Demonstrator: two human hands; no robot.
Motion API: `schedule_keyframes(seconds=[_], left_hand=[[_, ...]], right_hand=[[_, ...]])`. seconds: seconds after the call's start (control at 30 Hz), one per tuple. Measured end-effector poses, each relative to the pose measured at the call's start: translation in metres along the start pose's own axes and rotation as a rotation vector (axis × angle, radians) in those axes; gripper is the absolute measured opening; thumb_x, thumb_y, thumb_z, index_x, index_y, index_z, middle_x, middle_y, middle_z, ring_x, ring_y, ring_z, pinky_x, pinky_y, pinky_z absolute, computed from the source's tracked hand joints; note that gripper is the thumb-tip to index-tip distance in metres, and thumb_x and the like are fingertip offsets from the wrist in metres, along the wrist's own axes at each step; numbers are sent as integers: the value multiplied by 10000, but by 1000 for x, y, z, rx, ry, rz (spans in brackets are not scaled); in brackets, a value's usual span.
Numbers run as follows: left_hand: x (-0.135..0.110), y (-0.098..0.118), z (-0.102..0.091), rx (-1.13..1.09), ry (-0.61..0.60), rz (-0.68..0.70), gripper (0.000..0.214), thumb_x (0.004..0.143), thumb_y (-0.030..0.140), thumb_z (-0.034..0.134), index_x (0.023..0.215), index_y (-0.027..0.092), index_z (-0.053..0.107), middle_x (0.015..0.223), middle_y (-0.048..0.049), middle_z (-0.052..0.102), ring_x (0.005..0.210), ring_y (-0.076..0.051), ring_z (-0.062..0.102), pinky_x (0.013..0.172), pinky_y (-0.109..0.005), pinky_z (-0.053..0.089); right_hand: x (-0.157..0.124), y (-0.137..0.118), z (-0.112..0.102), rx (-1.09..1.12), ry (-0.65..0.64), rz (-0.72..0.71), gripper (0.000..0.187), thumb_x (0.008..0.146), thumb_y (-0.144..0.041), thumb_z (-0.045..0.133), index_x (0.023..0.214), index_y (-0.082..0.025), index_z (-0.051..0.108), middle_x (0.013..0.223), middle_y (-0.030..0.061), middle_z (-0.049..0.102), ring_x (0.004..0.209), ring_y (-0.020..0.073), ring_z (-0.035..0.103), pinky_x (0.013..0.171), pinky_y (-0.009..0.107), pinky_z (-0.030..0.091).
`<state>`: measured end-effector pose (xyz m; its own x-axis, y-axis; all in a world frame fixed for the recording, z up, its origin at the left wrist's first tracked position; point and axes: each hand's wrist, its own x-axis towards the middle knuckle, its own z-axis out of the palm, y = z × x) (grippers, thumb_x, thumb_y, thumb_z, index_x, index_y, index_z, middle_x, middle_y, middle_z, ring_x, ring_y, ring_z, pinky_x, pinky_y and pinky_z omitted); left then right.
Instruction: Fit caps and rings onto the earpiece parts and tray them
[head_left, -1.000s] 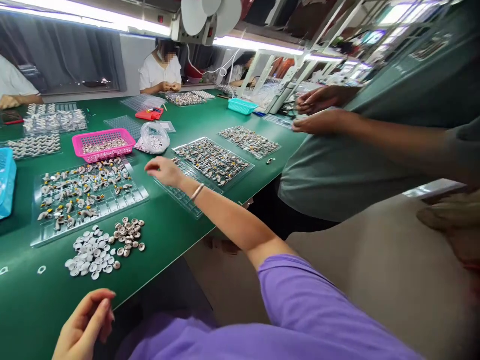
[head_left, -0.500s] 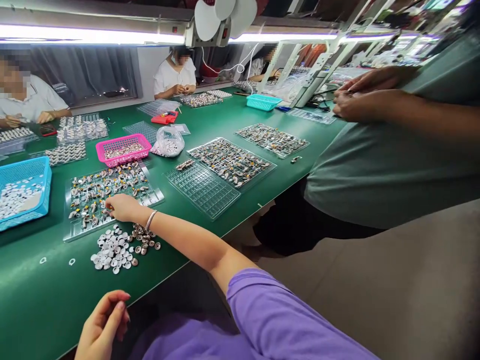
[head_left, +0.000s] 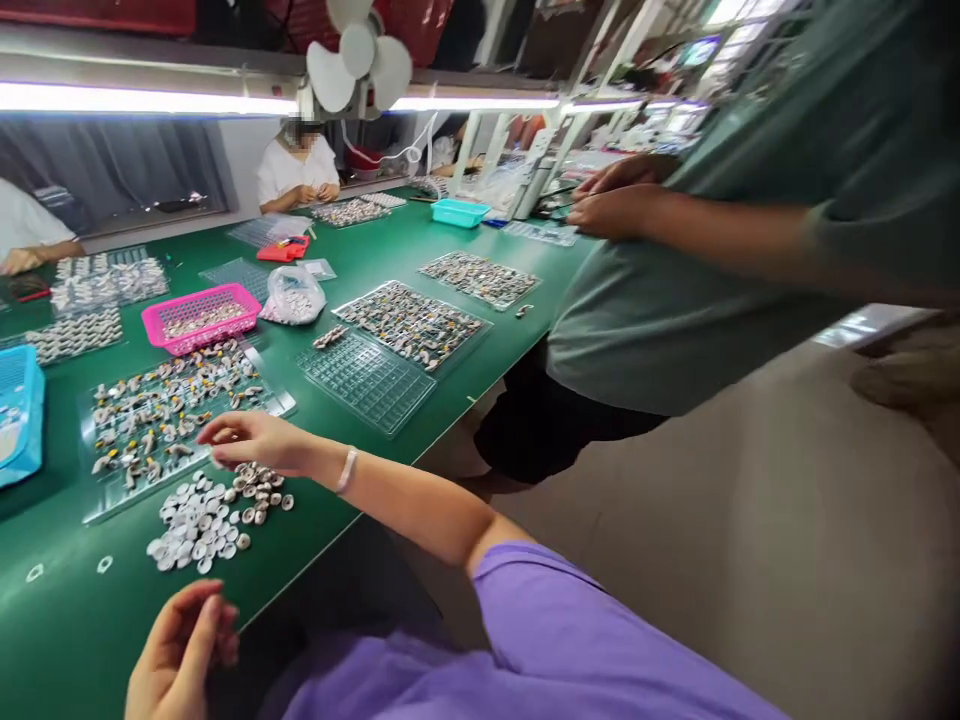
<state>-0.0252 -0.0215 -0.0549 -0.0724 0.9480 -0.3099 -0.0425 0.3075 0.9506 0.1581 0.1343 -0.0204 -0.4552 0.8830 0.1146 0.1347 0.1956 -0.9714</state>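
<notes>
My right hand (head_left: 251,440) reaches left across the green table (head_left: 67,630), fingers pinched together; what they hold is too small to make out. It hovers at the near edge of a clear tray (head_left: 276,404) of small metal parts, just above a loose pile of white and metal rings (head_left: 201,522). A bracelet sits on that wrist. My left hand (head_left: 178,652) rests at the table's front edge, fingers loosely curled and apart, with nothing in it.
An empty clear tray (head_left: 367,380) and a filled tray (head_left: 412,325) lie to the right. Behind are a pink basket (head_left: 201,315), a plastic bag (head_left: 294,295) and a blue basket (head_left: 19,410). A person in a green shirt (head_left: 675,300) stands close on the right; others sit across the table.
My right hand swung from the empty tray to the parts tray, then drew back a little toward the ring pile. The left hand stayed at the edge. The camera shifted.
</notes>
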Motion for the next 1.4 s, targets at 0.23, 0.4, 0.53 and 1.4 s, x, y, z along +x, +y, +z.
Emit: schedule_keyframes(seconds=[0.23, 0.4, 0.53, 1.4], left_hand=[[-15, 15, 49, -269, -238, -158, 453, 638, 547, 836, 770, 129, 720, 689, -32, 679, 558, -122, 578, 524, -236, 497], [-28, 16, 52, -374, -251, -305, 364, 626, 435, 887, 775, 150, 716, 635, 18, 619, 508, -66, 544, 474, -164, 464], [-32, 18, 47, -425, -259, -347, 318, 613, 347, 911, 798, 165, 726, 624, 33, 613, 523, -55, 557, 479, -132, 474], [-37, -4, 24, 694, 170, 921, 232, 801, 123, 746, 999, 202, 656, 874, -14, 755, 734, -129, 730, 738, -234, 596]], right_hand=[[-115, 16, 64, 1035, 115, 40, 435, 729, -401, 817, 1066, -218, 613, 751, -51, 512, 504, 43, 405, 443, 167, 357], [-134, 18, 74, 894, 120, -63, 391, 779, -490, 769, 902, -224, 511, 836, -24, 507, 562, 67, 482, 509, 206, 435], [-140, 17, 68, 660, 165, -232, 317, 871, -481, 683, 840, -209, 523, 863, 9, 516, 730, 110, 536, 781, 288, 494], [-157, 0, 66, 38, 328, -218, 156, 867, -210, 646, 986, -193, 546, 837, 2, 611, 687, 102, 608, 659, 217, 544]])
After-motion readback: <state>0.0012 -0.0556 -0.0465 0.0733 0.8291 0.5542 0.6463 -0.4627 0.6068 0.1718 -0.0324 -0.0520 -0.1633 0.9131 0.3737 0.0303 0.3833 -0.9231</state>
